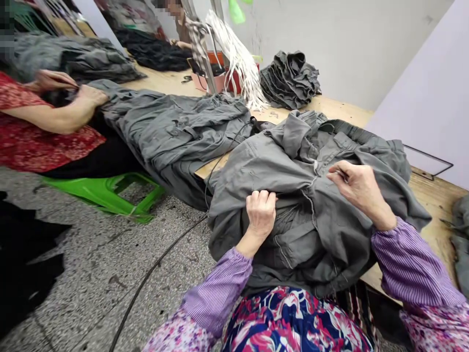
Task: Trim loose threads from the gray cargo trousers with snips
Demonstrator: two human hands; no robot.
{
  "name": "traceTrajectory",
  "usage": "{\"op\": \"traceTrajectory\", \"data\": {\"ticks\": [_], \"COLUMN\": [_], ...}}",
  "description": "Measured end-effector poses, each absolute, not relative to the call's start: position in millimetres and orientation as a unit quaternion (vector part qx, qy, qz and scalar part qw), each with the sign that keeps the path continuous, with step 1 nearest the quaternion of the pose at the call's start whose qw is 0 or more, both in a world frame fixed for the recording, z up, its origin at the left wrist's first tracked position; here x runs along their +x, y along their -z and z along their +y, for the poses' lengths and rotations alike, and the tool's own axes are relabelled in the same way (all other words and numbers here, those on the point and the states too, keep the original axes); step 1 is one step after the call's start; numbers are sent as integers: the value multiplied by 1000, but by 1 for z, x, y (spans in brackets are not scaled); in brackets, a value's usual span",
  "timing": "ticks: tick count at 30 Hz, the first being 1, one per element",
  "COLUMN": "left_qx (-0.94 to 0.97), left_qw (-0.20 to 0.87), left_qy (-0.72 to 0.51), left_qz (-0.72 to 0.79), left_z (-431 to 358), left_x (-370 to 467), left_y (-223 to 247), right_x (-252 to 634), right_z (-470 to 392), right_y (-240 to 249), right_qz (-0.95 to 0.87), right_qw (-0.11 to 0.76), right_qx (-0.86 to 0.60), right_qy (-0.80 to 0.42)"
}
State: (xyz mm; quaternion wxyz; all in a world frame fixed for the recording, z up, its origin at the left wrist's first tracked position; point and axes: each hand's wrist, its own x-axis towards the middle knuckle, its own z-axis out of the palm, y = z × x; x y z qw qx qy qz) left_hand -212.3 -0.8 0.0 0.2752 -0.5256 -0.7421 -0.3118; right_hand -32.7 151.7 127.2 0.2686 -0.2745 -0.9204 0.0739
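A grey garment (pixel 289 171), with seams, pocket flaps and a waistband-like band, lies heaped over the table edge and my lap. My left hand (pixel 261 211) is closed on a fold of its cloth, left of a pale-edged seam. To the right, my right hand (pixel 353 183) is pinched just over the cloth near the upper end of that seam. Something small and dark shows between its fingers, too little to name. The underside of the garment is hidden.
More grey garments (pixel 176 127) spread leftward to a co-worker's hands (pixel 86 95). White strips (pixel 238 54) hang from a stand behind, beside a grey cloth bundle (pixel 291 80). A green stool (pixel 106 193) and a black cable (pixel 157 259) are at left.
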Motion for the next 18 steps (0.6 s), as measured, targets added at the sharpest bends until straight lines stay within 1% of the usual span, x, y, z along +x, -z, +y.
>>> {"op": "traceTrajectory", "data": {"ticks": [3,5,6,8,10,12,14,16,18], "left_qx": [-568,-601,-590,-514,-431,-413,-437,-446,-434], "left_qw": [218,188,188,223,245,210,158,120,71], "left_qy": [362,401,426,455,418,345,292,280,310], "left_qz": [-706,-665,-660,-693,-761,-816,-836,-841,-843], "left_z": [-4,-14,-18,-22,-16,-2,12,15,2], "left_x": [-202,-197,-198,-208,-227,-247,-262,-268,-267], "left_y": [-5,-12,-16,-28,-38,-41,-37,-32,-32], "right_x": [-53,-57,-58,-58,-59,-61,-62,-61,-58], "right_z": [165,174,177,181,181,180,180,180,182], "right_y": [-105,-89,-82,-70,-63,-58,-56,-57,-61], "right_qz": [-934,-938,-938,-935,-929,-926,-925,-925,-930], "right_qw": [205,171,159,149,148,147,149,154,153], "right_qx": [-289,-294,-293,-298,-315,-332,-336,-328,-306], "right_qy": [-48,-71,-92,-124,-122,-103,-98,-113,-134]}}
